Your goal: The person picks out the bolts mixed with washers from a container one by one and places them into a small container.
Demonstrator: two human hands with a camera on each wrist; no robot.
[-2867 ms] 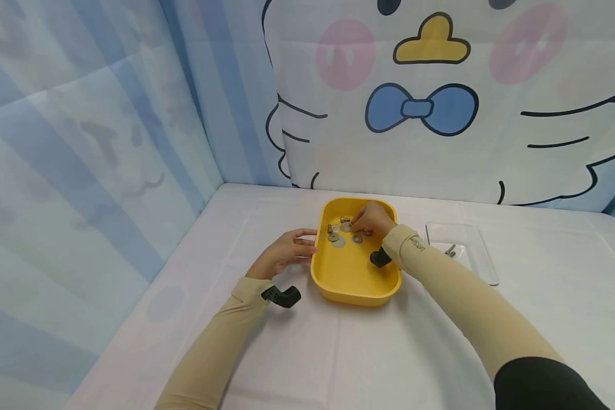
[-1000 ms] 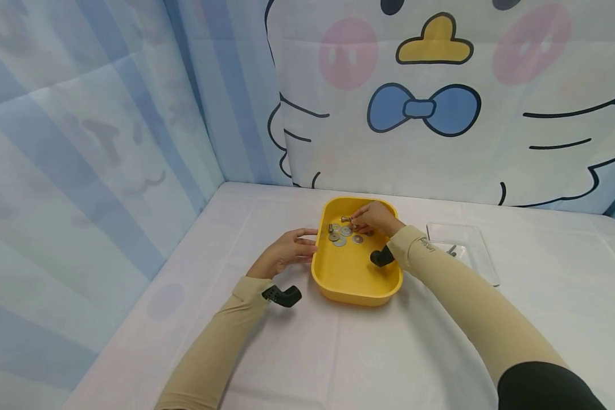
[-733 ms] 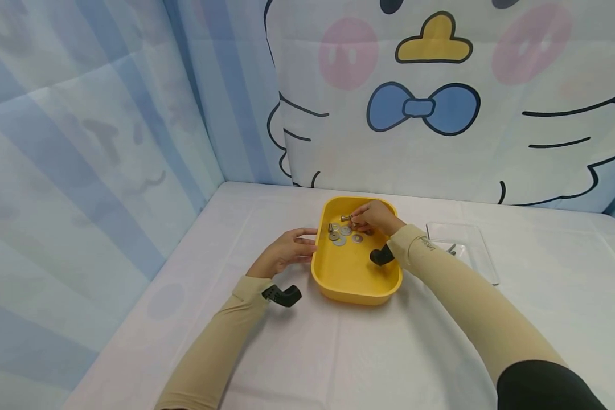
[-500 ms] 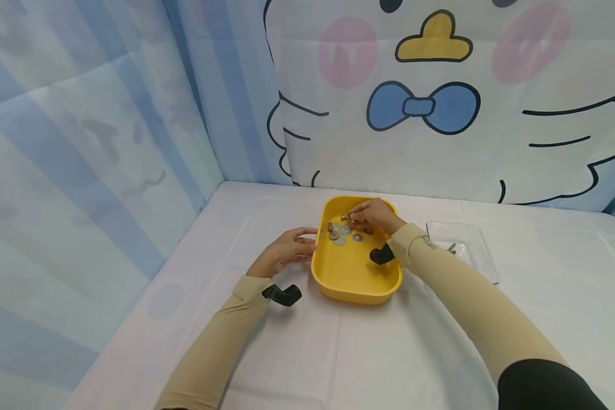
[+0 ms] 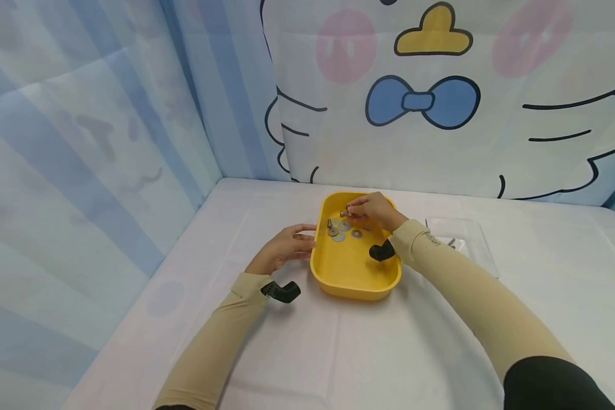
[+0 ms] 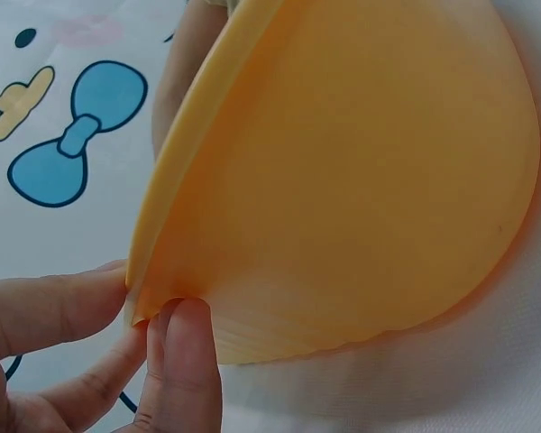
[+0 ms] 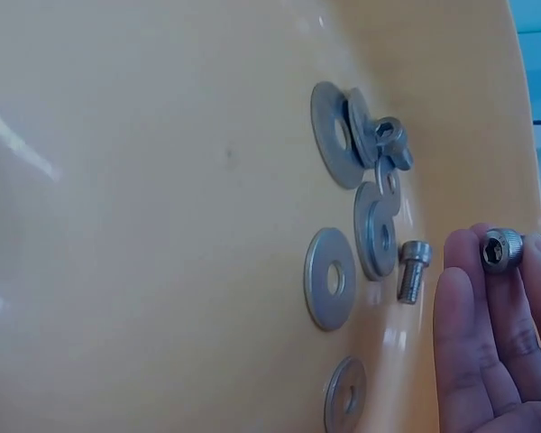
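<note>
My right hand [image 5: 376, 209] is over the far part of a yellow tray [image 5: 353, 270]. In the right wrist view its thumb and fingers pinch a metal socket-head screw [image 7: 501, 251], the hex recess facing the camera. Below it on the tray floor lie several flat metal washers [image 7: 330, 279], some overlapping, with another socket-head screw [image 7: 414, 271] and a further screw [image 7: 390, 135] beside them. At the tray's left side my left hand [image 5: 287, 247] touches the wall and rim with extended fingers [image 6: 185, 347].
Right of the yellow tray stands a shallow clear tray [image 5: 472, 229] with small metal pieces [image 5: 452, 243] in it, partly behind the right sleeve. A white cloth covers the table [image 5: 287, 353]. Printed curtains [image 5: 312, 142] hang behind and at the left.
The right hand has risen a little from among the washers towards the tray's far side, a screw between its fingers. The left hand stays at the tray's side. The head view has tilted slightly down.
</note>
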